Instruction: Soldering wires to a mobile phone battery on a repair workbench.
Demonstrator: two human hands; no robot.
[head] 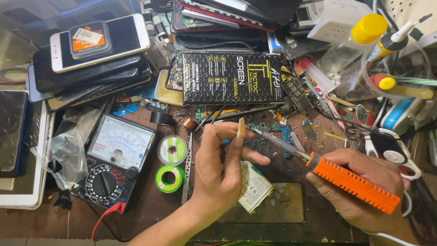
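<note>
My right hand (364, 182) grips a soldering iron with an orange handle (353, 184); its metal tip (264, 135) points left onto a small green circuit board (266, 127). My left hand (223, 164) hovers beside the board, fingers curled and thumb raised, apparently pinching a thin wire near the tip; what it pinches is too fine to tell. A white battery pack (255, 187) lies under the left hand.
An analog multimeter (114, 159) with a red lead sits at left, beside two solder spools (172, 150) (169, 178). Stacked phones (91, 59) fill the back left. A black boxed screen part (232, 78) lies behind the board. Bottles and tools crowd the right.
</note>
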